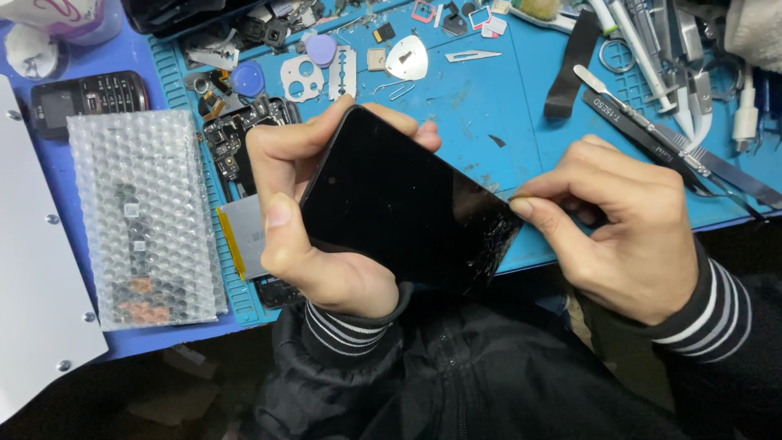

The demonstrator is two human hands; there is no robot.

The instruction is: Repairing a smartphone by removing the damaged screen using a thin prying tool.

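Observation:
My left hand grips a black smartphone by its left side, screen up and tilted over the table's front edge. The glass is cracked at its lower right corner. My right hand pinches at the phone's right edge near that corner, thumb and forefinger pressed together on something thin that I cannot make out. Both wrists wear black sleeves with white stripes.
A blue work mat holds an opened phone body, small parts, a metal pick, tweezers and tools at the right. A bubble-wrap packet and an old keypad phone lie left, beside a white panel.

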